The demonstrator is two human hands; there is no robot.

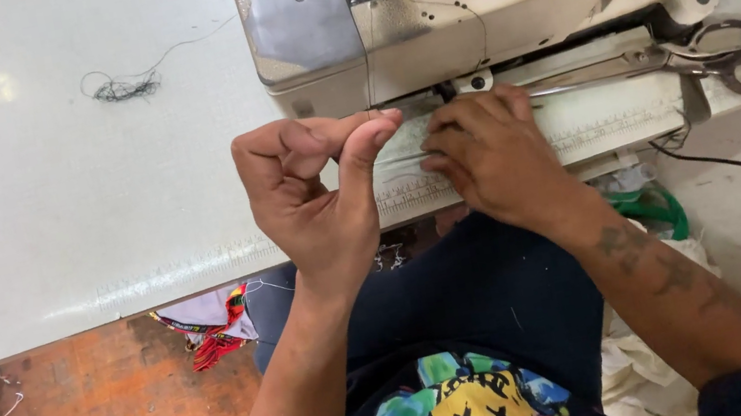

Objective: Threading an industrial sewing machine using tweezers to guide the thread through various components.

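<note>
In front of the sewing machine (456,0), the left hand (312,193) pinches a dark thread (363,57) with closed fingers; the right hand (493,156) presses flat, fingers narrow, on the surface (63,191).

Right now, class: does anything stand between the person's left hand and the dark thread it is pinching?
Nothing visible does. The left hand already pinches the dark thread between thumb and forefinger, and the thread runs straight up to the sewing machine. The right hand rests beside it on the table, apart from the thread.
</note>
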